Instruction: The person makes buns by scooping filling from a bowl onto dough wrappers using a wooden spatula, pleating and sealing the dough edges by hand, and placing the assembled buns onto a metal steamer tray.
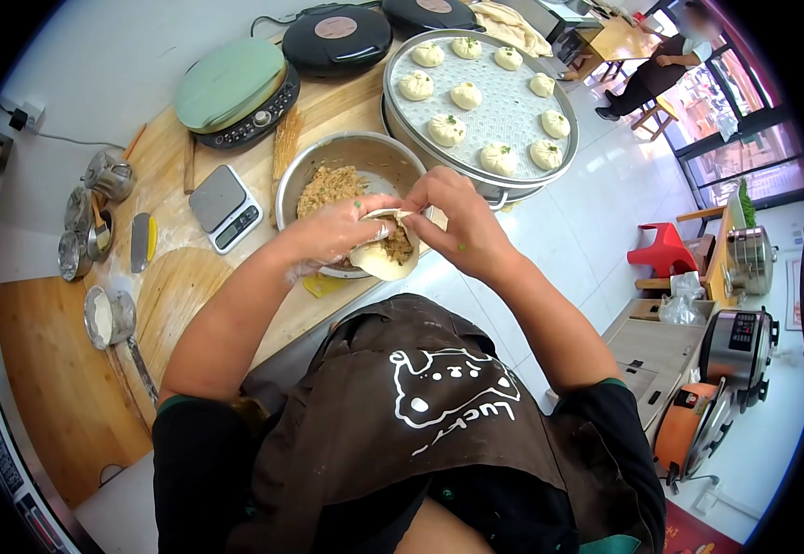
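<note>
The left hand's [342, 229] fingers curl under a filled dough wrapper [385, 263], and the right hand's [457, 217] fingers pinch its edge, over the near side of a metal bowl [413, 159] of filling [328, 187]. Right of and beyond the bowl, a steamer tray [504, 97] bears pleated buns [466, 95]. The brown apron [356, 406] reads "Lucky".
</note>
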`<action>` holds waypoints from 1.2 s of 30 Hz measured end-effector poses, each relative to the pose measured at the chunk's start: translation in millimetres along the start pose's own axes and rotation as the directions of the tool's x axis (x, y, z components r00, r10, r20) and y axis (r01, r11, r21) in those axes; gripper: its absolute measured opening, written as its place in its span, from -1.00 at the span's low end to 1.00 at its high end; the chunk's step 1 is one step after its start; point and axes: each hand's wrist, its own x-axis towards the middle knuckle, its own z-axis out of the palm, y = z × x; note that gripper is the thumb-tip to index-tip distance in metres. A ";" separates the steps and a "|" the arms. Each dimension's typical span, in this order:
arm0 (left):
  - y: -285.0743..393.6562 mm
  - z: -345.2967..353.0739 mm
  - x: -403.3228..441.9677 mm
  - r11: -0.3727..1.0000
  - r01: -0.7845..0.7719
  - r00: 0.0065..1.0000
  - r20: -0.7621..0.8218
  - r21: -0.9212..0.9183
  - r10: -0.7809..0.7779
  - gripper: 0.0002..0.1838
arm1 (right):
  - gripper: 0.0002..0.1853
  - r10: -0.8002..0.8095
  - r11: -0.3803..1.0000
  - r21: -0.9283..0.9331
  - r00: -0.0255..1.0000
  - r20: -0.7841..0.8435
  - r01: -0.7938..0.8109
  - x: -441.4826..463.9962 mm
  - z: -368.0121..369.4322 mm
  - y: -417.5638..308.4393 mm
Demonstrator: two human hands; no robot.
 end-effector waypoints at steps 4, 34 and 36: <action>16.8 -8.3 1.2 0.953 -0.027 0.995 0.096 0.302 -0.002 -0.37 | -0.83 -0.002 0.999 0.038 1.000 -0.003 0.002 -1.5 -0.2 -10.7; 2.0 15.2 -10.4 0.946 -0.287 0.901 -0.294 0.150 0.320 -0.71 | -0.74 -0.091 0.982 -0.178 0.988 -0.123 0.069 0.1 -4.2 -20.6; 7.4 13.6 -11.8 0.924 -0.262 0.903 -0.267 0.278 0.336 -0.73 | -0.71 -0.156 0.973 -0.192 0.980 -0.123 0.131 -0.1 -4.4 -20.7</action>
